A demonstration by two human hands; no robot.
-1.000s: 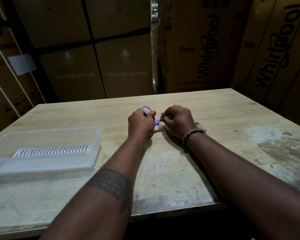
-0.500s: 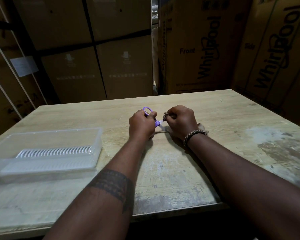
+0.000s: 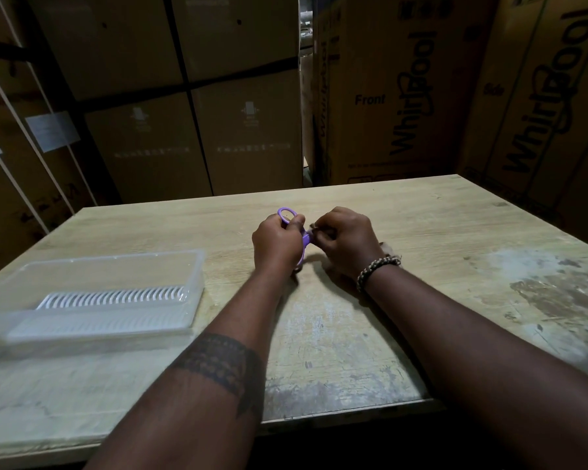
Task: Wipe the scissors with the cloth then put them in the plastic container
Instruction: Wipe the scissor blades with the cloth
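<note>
Purple-handled scissors (image 3: 285,214) are in the middle of the wooden table (image 3: 421,225), gripped at the handles by my left hand (image 3: 276,244). One purple loop sticks up above the fingers. My right hand (image 3: 348,240) is curled around the cloth (image 3: 387,247) and the blade end; only a pale scrap of cloth shows by the wrist. The blades are hidden inside that fist. The clear plastic container (image 3: 116,266) lies on the table's left side, with a white slotted insert inside.
Tall cardboard appliance boxes (image 3: 404,96) stand close behind the table's far edge and to the right. The near table edge (image 3: 336,415) runs under my forearms. Worn, pale patches mark the tabletop at front and right.
Both hands stay together at the same spot on the table. The left hand has tilted slightly, so the purple loop stands a bit more upright.
</note>
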